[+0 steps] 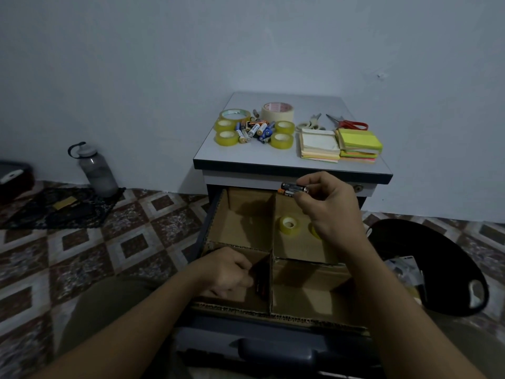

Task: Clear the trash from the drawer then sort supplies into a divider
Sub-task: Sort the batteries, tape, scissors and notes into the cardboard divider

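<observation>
Cardboard divider [273, 222], near-left slot seems battery spot: left hand [226, 272] curled round dark batteries [261, 285] there, right hand [328, 206] pinching two batteries [293, 188], probably queued next.

Noted a grey water bottle [97, 170] upright at a dark mat's [62, 212] edge, against the wall [136, 64], on patterned floor tiles [123, 242].

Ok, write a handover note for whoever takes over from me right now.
Right hand pinches held batteries over the divider. Left hand is at dark batteries in the near-left compartment; grip unclear.
Done: two tape rolls in far-right compartment; no trash visible in drawer.
To do: battery pile, loose tapes, scissors, sticky notes on the cabinet top.
</observation>
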A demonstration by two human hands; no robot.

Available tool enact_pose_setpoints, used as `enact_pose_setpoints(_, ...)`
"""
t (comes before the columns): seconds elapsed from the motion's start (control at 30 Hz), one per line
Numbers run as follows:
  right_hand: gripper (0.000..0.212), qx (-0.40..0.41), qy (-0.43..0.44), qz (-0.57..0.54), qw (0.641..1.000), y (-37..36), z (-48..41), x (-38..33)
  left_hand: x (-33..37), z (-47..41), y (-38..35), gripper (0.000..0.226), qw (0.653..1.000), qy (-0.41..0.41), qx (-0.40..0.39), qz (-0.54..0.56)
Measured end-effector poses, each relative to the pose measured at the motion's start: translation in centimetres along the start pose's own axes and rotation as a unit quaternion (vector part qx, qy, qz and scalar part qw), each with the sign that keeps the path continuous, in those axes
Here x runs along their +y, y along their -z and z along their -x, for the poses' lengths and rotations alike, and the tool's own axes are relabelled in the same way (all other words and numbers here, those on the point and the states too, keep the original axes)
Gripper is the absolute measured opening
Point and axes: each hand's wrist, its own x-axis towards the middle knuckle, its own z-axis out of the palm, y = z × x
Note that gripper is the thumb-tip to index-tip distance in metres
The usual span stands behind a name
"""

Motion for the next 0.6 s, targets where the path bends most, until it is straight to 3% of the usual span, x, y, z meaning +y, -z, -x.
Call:
enact_pose_setpoints(0.1,0.015,-0.004,-0.006,-0.003,1.0,-0.3,0.5,0.2,0.7,2.3,2.2,0.01,0.993,-0.082,0.078,0.019)
enact_pose_setpoints(0.2,0.015,-0.014,-0.02,0.0,1.0,-0.9,1.1,0.3,0.6,4.1,4.6,0.011,0.95,-0.178,0.258,-0.011)
enact_pose_setpoints(0.27,0.016,-0.019,-0.031,-0.007,0.999,-1.6,1.7,0.2,-0.1,3.8,5.8,0.011,0.919,-0.198,0.34,-0.023)
enact_pose_setpoints(0.43,0.019,-0.079,-0.083,-0.005,0.993,-4.1,4.6,-0.4,-3.0,1.1,6.8,0.017,0.936,-0.145,0.319,0.018)
enact_pose_setpoints(0.6,0.02,-0.139,-0.14,-0.015,0.98,-6.1,7.0,-0.4,-4.1,-0.2,6.0,0.019,0.935,-0.155,0.306,0.085)
